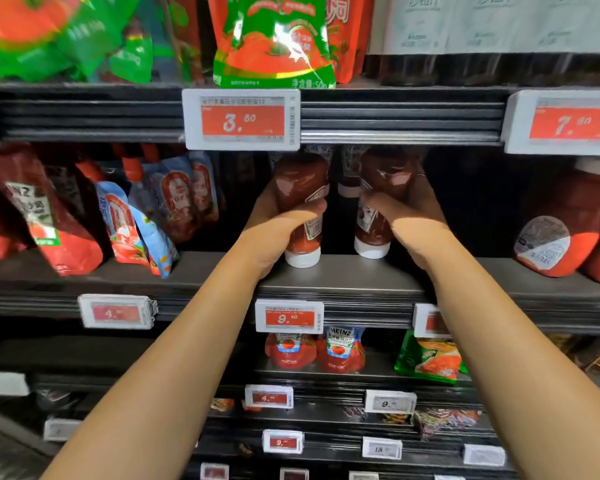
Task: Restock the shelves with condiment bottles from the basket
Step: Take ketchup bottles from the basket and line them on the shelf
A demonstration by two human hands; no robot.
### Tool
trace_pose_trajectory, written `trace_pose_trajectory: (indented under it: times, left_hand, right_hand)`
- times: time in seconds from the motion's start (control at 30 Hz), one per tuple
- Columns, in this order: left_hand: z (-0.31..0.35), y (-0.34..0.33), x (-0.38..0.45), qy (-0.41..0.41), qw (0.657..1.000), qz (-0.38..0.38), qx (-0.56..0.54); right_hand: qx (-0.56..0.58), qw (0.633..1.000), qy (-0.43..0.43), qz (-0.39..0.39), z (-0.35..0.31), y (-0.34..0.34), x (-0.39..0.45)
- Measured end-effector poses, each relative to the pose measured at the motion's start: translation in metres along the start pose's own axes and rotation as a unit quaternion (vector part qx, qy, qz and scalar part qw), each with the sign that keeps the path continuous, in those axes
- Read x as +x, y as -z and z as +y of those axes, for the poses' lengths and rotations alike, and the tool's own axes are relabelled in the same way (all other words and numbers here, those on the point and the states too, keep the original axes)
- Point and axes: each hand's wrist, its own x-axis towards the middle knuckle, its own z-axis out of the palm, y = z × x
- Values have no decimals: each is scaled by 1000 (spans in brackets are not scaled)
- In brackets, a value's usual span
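As both arms reach into the middle shelf (343,271) of a supermarket condiment bay, the person's left hand (278,226) wraps around the lower body of one upside-down ketchup bottle (302,188), thumb across the front label, while the right hand (409,216) curls around a second ketchup bottle (385,178) just beside it. Both grips are clamped on their bottles, not loose. Below each fist a white cap points down: the one under the left hand sits at the shelf's front edge, and the one under the right hand appears to rest on the board slightly further in; whether either is fully set down cannot be told. The cap-down stance suits these squeeze bottles, which are made to stand on their lids, and holding low on the body likely keeps each steady while it is slid back. Behind the fingers, more bottles stand in shadow, suggesting the pair is being lined up in front of existing stock. Directly under the left wrist hangs a red price tag (289,317), probably marking this slot. Well out to the left of the left hand lean sauce pouches (136,220). The basket is out of view.
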Motion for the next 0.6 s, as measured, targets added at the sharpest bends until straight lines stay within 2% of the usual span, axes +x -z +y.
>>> trace_pose_trajectory:
  times: [0.17, 0.27, 0.47, 0.6]
  left_hand:
    - [-9, 9, -2, 35, 999, -5, -8]
    - [-12, 13, 0, 30, 999, 27, -13]
    - [-6, 7, -5, -31, 989, 76, 122]
    - [2, 0, -6, -35, 986, 87, 139]
  right_hand:
    - [50, 998, -17, 40, 4, 3, -6]
    - [99, 993, -33, 52, 5, 6, -9]
    - [164, 985, -40, 21, 10, 13, -11]
    - [168, 985, -32, 11, 15, 13, -12]
